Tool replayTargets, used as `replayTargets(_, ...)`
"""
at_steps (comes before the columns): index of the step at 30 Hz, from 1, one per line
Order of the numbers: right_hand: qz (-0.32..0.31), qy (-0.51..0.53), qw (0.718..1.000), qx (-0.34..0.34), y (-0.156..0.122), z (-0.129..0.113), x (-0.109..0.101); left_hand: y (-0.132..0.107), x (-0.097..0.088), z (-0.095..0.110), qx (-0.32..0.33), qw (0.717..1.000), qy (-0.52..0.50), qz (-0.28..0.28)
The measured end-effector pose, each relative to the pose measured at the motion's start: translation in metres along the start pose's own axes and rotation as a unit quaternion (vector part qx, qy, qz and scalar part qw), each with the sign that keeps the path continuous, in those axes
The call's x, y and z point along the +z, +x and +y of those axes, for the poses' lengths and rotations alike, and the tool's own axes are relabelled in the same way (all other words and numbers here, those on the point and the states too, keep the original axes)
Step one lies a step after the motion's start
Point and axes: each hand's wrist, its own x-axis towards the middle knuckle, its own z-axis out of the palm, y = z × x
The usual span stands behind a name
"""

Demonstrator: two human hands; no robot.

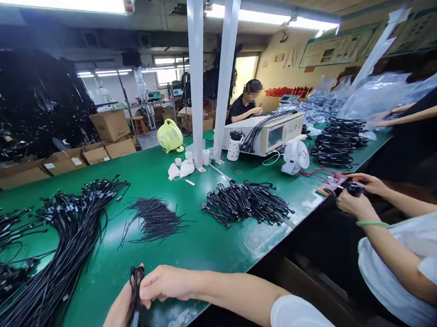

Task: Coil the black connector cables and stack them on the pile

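Observation:
A folded bundle of black cable [135, 288] stands upright at the front edge of the green table, gripped by my left hand [118, 307]. From the right, my right hand [164, 283] pinches at the same bundle, its fingers closed against the loops. Whether a small tie is also between those fingers is too small to tell. Beyond my hands lies a loose pile of short thin black ties [157, 220]. Long black cables [71, 239] with connector ends are heaped to the left. A pile of coiled, bundled black cables [245, 202] sits ahead to the right.
Two white posts [195, 84] rise from the green table [214, 251]. Near them are a green fan [169, 135], a spotted bottle [234, 146], a test instrument [278, 132] and a small white fan [295, 158]. A co-worker's hands [358, 195] work at the right; other people are farther off.

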Motion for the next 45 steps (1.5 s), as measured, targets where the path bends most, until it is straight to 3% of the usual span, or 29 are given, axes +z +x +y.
replayTargets(3, -0.026, 0.069, 0.995, 0.062, -0.004, 0.003, 0.005, -0.012, 0.004, 0.004, 0.014, 0.999, -0.024, 0.023)
replayTargets(7, -0.072, 0.161, 0.979, 0.105, -0.005, 0.014, 0.005, -0.030, 0.019, 0.009, 0.061, 0.997, -0.033, -0.028)
replayTargets(11, -0.114, 0.209, 0.966, 0.104, -0.004, 0.028, -0.002, -0.026, 0.022, 0.002, 0.097, 0.990, -0.089, -0.051)
replayTargets(13, -0.107, 0.143, 0.981, 0.069, -0.008, 0.030, -0.005, -0.024, 0.019, -0.001, 0.098, 0.988, -0.116, -0.012)
replayTargets(16, -0.036, -0.082, 0.996, -0.016, -0.017, 0.028, -0.011, -0.021, 0.015, -0.003, 0.086, 0.989, -0.089, 0.085)
replayTargets(18, 0.088, -0.231, 0.963, -0.111, -0.020, 0.024, -0.013, -0.019, 0.013, -0.006, 0.075, 0.989, 0.006, 0.127)
replayTargets(20, 0.214, -0.375, 0.873, -0.226, -0.021, 0.019, -0.014, -0.017, 0.013, -0.008, 0.077, 0.977, 0.150, 0.127)
replayTargets(21, 0.240, -0.450, 0.817, -0.269, -0.021, 0.016, -0.014, -0.016, 0.013, -0.010, 0.086, 0.963, 0.228, 0.112)
replayTargets(23, 0.203, -0.594, 0.723, -0.288, -0.019, 0.011, -0.014, -0.014, 0.014, -0.012, 0.109, 0.922, 0.366, 0.069)
replayTargets(25, 0.111, -0.693, 0.677, -0.222, -0.017, 0.009, -0.014, -0.014, 0.015, -0.016, 0.126, 0.876, 0.464, 0.026)
replayTargets(29, 0.004, -0.734, 0.674, -0.088, -0.021, 0.015, -0.011, -0.017, 0.015, -0.030, 0.154, 0.817, 0.553, -0.044)
replayTargets(33, -0.019, -0.742, 0.666, -0.075, -0.027, 0.019, -0.004, -0.015, 0.016, -0.046, 0.181, 0.803, 0.561, -0.092)
replayTargets(36, -0.046, -0.735, 0.674, -0.060, -0.029, 0.020, -0.005, -0.011, 0.020, -0.042, 0.196, 0.800, 0.556, -0.107)
replayTargets(40, 0.015, -0.729, 0.682, -0.048, -0.040, 0.029, -0.021, -0.009, 0.024, -0.018, 0.259, 0.806, 0.518, -0.128)
replayTargets(43, 0.058, -0.754, 0.651, -0.073, -0.054, 0.039, -0.034, -0.009, 0.024, -0.006, 0.274, 0.819, 0.471, -0.181)
replayTargets(45, 0.076, -0.769, 0.626, -0.108, -0.062, 0.043, -0.035, -0.008, 0.027, -0.008, 0.259, 0.837, 0.447, -0.181)
